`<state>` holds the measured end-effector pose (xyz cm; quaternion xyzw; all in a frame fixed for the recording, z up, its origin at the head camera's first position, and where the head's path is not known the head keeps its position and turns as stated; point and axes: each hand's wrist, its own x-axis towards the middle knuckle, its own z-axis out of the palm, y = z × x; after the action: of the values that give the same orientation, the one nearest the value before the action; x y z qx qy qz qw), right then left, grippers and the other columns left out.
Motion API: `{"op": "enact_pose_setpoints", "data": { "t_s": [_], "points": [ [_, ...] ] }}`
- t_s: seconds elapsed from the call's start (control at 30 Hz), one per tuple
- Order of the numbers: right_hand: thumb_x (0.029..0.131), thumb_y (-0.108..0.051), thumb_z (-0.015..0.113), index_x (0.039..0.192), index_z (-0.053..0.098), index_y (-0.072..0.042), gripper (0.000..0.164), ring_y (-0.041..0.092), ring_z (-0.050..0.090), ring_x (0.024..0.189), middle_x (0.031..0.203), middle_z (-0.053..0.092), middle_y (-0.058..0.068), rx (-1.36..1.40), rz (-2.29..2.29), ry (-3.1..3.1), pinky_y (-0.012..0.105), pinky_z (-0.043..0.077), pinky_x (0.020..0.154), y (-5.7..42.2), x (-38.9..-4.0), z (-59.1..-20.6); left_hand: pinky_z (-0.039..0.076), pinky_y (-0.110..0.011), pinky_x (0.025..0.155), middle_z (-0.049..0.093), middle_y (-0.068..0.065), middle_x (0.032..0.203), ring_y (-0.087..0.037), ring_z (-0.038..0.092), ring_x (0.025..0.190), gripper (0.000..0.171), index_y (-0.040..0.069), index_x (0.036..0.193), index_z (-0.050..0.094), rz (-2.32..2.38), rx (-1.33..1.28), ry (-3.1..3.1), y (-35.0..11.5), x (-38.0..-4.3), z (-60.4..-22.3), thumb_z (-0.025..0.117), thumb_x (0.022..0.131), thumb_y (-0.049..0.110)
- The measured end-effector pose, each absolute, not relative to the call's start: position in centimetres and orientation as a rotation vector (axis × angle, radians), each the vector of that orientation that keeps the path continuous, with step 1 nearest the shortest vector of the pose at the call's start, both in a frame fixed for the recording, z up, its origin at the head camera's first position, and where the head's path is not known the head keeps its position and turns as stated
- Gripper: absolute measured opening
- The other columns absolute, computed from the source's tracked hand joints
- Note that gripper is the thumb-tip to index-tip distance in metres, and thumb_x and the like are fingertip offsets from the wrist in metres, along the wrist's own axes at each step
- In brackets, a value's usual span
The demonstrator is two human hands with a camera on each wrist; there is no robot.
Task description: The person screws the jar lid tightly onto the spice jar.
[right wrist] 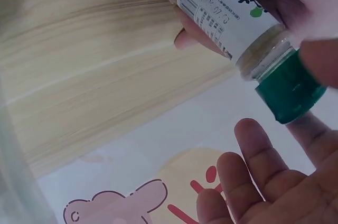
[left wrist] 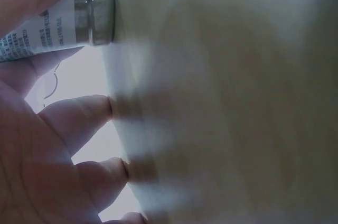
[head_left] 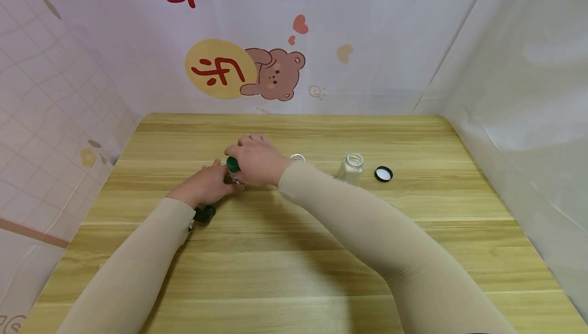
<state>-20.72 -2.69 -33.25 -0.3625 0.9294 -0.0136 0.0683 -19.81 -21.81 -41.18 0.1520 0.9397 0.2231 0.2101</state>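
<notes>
Wooden table: left hand grips jar, right hand pinches green cap.

A light wooden desk with streaky grain and rounded far corners stands before a white backdrop. Printed on it are a brown bear, a yellow disc with a red character, small hearts and red lettering cut off at the top. Faint grid lines cover the left wall; the right wall is pale and creased. Soft shadows fall across the wood.
</notes>
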Motion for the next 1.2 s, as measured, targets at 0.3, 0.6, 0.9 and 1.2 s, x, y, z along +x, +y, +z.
{"op": "enact_pose_setpoints", "data": {
  "t_s": [0.3, 0.6, 0.9, 1.2],
  "points": [
    [0.103, -0.041, 0.067, 0.134, 0.065, -0.016, 0.039, 0.022, 0.053, 0.121, 0.126, 0.062, 0.001, -1.092, -0.015, 2.820, 0.042, 0.041, 0.116, -2.68, -20.69, -33.35, 0.007, -0.079, 0.122, 0.045, -0.013, 0.165, -0.057, 0.010, 0.158, 0.073, 0.023, 0.166, 0.037, 0.607, 0.433, 2.618, -21.72, -19.76, -41.08, 0.063, 0.104, 0.050],
    [0.100, -0.041, 0.070, 0.151, 0.054, -0.021, 0.057, 0.024, 0.049, 0.128, 0.135, 0.059, 0.002, -1.088, -0.081, 2.810, 0.042, 0.039, 0.118, -2.49, -20.79, -33.65, 0.007, -0.078, 0.123, 0.043, -0.013, 0.166, -0.057, 0.009, 0.158, 0.071, 0.025, 0.165, 0.039, 0.616, 0.421, 2.612, -21.72, -19.68, -40.99, 0.063, 0.103, 0.051],
    [0.103, -0.034, 0.067, 0.135, 0.064, -0.020, 0.035, 0.022, 0.051, 0.122, 0.127, 0.060, 0.001, -1.097, -0.048, 2.824, 0.042, 0.040, 0.116, -2.40, -20.66, -33.55, 0.008, -0.078, 0.123, 0.043, -0.013, 0.166, -0.056, 0.008, 0.159, 0.072, 0.025, 0.165, 0.039, 0.621, 0.419, 2.609, -21.67, -19.74, -41.08, 0.064, 0.103, 0.052],
    [0.100, -0.043, 0.071, 0.153, 0.053, -0.022, 0.059, 0.025, 0.049, 0.131, 0.139, 0.060, 0.003, -1.095, -0.045, 2.821, 0.043, 0.039, 0.118, -2.39, -20.59, -33.54, 0.011, -0.080, 0.122, 0.034, -0.021, 0.169, -0.058, 0.005, 0.158, 0.075, 0.023, 0.165, 0.038, 0.619, 0.372, 2.595, -21.60, -19.69, -40.96, 0.063, 0.102, 0.056]
  ]
}}
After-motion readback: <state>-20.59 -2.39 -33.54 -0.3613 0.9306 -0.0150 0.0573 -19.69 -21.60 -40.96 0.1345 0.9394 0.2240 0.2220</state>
